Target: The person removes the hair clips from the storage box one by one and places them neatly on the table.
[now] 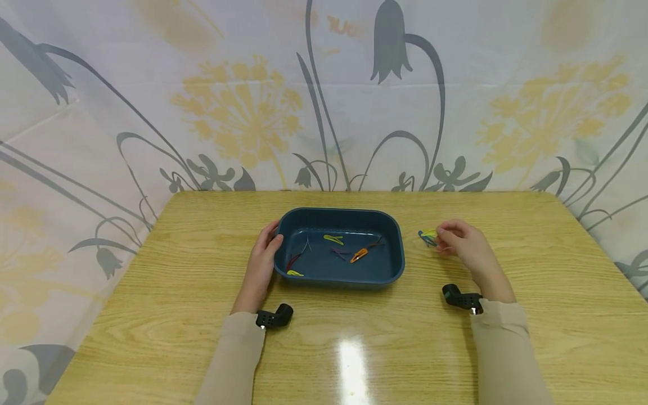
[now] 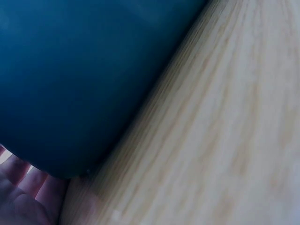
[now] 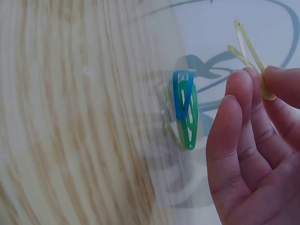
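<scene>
Centrally, a wooden table (image 1: pixel 202 315) is shown before a floral backdrop (image 1: pixel 152 112), and on it a dark blue plastic tray (image 1: pixel 400 264) is set within reach of both hands. The tray is steadied by the left hand (image 1: pixel 260 267), whose fingers are laid against the outer left wall with the thumb near the rim; in the left wrist view only the blue wall and the fingertips beneath it can be seen, so it cannot be told how firmly it is gripped. This bracing is judged to keep the tray from sliding. Several hair clips are scattered flat on the tray floor, well apart: a yellow clip (image 1: pixel 333 239), an orange clip (image 1: pixel 359 255), a purple clip (image 1: pixel 339 253), a dark red clip (image 1: pixel 292 261) and a second yellow clip (image 1: pixel 295 274) near the front left corner. To the right of the tray, the right hand (image 1: pixel 463 244) is held just above the table, and a pale yellow hair clip (image 3: pixel 248 47) is pinched between thumb and fingertips, its free end pointing away from the palm. Beside it, a blue clip (image 3: pixel 182 96) is seen lying across a green clip (image 3: pixel 190 124), apparently on the tabletop.
</scene>
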Motion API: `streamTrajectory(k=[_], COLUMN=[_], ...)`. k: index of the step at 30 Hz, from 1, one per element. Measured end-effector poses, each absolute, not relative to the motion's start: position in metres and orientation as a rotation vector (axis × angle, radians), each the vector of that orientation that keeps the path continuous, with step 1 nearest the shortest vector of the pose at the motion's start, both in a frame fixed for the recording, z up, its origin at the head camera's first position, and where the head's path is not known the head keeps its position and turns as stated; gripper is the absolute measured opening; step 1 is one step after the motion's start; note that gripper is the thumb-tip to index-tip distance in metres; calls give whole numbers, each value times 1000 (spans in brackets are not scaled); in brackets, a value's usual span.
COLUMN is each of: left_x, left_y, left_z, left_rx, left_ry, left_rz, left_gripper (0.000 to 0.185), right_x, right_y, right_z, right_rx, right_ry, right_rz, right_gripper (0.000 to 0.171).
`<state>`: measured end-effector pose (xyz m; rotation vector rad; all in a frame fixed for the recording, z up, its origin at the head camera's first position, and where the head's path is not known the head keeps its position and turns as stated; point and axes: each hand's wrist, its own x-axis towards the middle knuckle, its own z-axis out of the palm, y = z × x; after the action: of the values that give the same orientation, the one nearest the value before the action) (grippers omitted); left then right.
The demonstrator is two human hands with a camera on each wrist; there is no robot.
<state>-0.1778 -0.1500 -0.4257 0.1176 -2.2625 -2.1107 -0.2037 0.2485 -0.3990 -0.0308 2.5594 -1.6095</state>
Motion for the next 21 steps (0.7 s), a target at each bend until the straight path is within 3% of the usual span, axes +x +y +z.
streamTrajectory(k=[21], left_x=[-178], left_y=[-151], left_z=[-426], left_rx=[107], left_ry=[-2260], left_rz=[-2118], left_gripper=[39], right_x=[-202], right_y=[261], right_z=[-404], right_rx=[140], right_ry=[2493], right_rz=[-1689], right_gripper=[45])
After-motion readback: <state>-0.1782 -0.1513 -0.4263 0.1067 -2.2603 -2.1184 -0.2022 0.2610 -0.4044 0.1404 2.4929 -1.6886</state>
